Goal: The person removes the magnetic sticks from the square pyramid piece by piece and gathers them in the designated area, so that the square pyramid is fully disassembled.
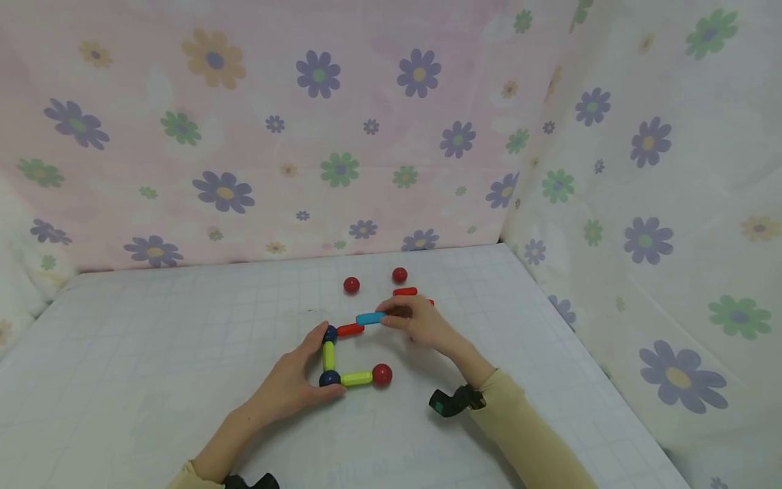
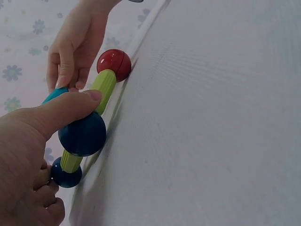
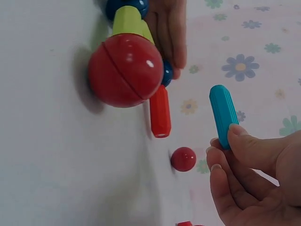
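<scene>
A magnetic building-set chain lies on the table: an upper navy ball (image 1: 330, 333), a lime rod (image 1: 329, 356), a lower navy ball (image 1: 330, 378), a second lime rod (image 1: 357, 378) and a red ball (image 1: 382, 375). From the upper navy ball a red rod (image 1: 349, 330) extends right. My left hand (image 1: 286, 386) holds the chain's left side, thumb at the lower ball and fingers at the upper one. Between thumb and fingertips, my right hand (image 1: 427, 326) pinches a light-blue rod (image 3: 223, 115). The right wrist view shows it raised, apart from the red rod's free end.
Two loose red balls, one left (image 1: 351, 285) and one right (image 1: 400, 275), lie farther back. Near the right hand is a loose red rod (image 1: 405, 291), with another red piece (image 1: 432, 303) partly hidden behind the hand. Flowered cloth (image 1: 269, 149) walls the table's back and sides.
</scene>
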Tool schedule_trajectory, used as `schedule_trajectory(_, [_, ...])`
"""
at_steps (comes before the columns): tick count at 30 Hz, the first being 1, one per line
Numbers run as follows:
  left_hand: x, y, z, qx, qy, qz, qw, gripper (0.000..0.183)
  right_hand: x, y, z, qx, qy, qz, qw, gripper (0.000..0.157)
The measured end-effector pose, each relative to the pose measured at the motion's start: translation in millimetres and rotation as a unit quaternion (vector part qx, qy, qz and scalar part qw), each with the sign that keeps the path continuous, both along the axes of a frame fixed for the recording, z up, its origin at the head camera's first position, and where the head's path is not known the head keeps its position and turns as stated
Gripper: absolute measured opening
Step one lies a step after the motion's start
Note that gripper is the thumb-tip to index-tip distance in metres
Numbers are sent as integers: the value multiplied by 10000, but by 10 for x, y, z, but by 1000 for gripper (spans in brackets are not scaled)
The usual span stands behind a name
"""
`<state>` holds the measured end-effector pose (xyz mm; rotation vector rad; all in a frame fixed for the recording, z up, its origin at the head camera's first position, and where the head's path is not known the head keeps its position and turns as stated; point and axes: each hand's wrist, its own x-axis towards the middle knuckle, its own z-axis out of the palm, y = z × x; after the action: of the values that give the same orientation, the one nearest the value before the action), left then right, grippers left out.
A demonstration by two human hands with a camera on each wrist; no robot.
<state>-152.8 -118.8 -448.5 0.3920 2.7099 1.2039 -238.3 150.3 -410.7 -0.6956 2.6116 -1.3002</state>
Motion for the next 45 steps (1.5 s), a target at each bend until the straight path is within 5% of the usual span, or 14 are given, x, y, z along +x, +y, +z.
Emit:
schedule_trajectory(13, [6,-19,-6,46,49,-11,10000,110,-188,-172,182,-632,-111,-389,9972,23])
schedule_trajectory(26, [2,-31,-5,28,132,-56,9999,110,-257,-143,79,-752,-342,-925,9923,23])
schedule_trajectory(45, [0,-23,-25,-18,182,-39,9998,110,-333,-145,-207,162,61,-1617,9867,21])
